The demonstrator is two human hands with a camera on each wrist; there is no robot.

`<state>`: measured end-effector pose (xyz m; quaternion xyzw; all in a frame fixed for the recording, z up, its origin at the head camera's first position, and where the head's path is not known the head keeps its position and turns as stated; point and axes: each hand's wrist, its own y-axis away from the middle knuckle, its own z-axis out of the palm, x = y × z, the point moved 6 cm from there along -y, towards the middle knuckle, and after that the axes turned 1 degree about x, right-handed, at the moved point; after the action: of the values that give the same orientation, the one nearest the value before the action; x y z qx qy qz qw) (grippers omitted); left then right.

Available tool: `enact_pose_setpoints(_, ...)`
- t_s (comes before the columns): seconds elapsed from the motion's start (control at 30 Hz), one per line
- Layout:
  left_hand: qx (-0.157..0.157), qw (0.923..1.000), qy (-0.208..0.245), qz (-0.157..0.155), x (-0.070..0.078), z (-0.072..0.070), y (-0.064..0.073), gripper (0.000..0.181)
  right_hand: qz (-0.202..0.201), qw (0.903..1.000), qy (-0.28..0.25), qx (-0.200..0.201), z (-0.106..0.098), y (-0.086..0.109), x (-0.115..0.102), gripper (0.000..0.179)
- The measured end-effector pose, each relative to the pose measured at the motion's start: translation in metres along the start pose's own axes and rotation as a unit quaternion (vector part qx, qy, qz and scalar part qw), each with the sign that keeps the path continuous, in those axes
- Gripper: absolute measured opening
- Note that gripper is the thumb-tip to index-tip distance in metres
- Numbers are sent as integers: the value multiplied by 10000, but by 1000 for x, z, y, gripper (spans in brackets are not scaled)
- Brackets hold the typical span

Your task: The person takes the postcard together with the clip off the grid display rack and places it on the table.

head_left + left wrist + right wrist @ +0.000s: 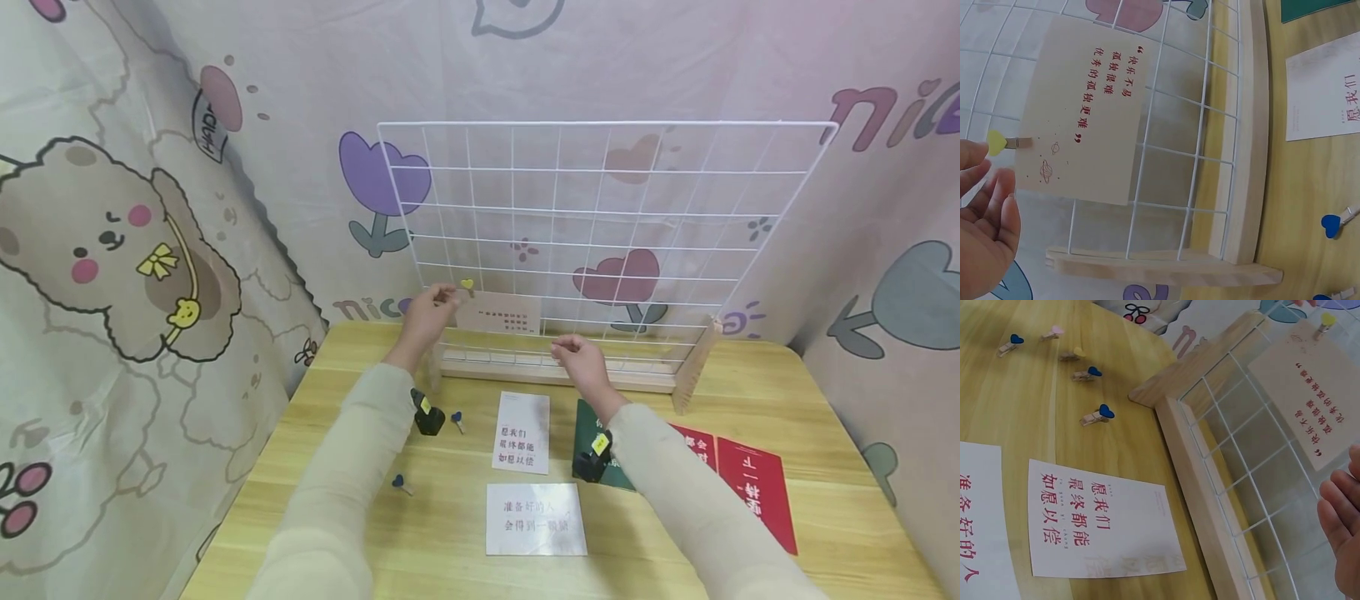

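A pale card [498, 312] printed with red characters hangs on the white wire grid [600, 123], held at one edge by a small wooden clothespin [1019, 143] with a yellow heart. Beside that heart is my left hand [433, 317]; its fingers [971, 150] are loosely bent and hold nothing. In the right wrist view, a small space shows between those fingertips and the clothespin. My right hand [583, 367] is in front of the lower grid, near the card's other end. Its fingers [1341, 494] are relaxed, with nothing in them.
Wooden feet and a rail [562, 377] support the grid. Two white cards [521, 433] [536, 521] lie on the table, with green [588, 417] and red cards [757, 483] at the right. Several heart clothespins, including a blue one [1099, 415], lie at the left.
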<state>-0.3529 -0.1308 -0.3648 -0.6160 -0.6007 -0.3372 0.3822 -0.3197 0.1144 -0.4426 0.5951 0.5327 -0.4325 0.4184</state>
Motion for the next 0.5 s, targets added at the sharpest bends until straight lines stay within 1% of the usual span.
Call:
enact_pose_setpoints(0.27, -18, 9998, -16, 212, 8, 4, -8, 34, -15, 10000, 7, 48, 1, -4, -7, 24)
enact_pose_setpoints(0.5, -66, 9999, 16, 100, 13, 6, -11, 36, -132, 9999, -1, 11, 3, -7, -10, 24)
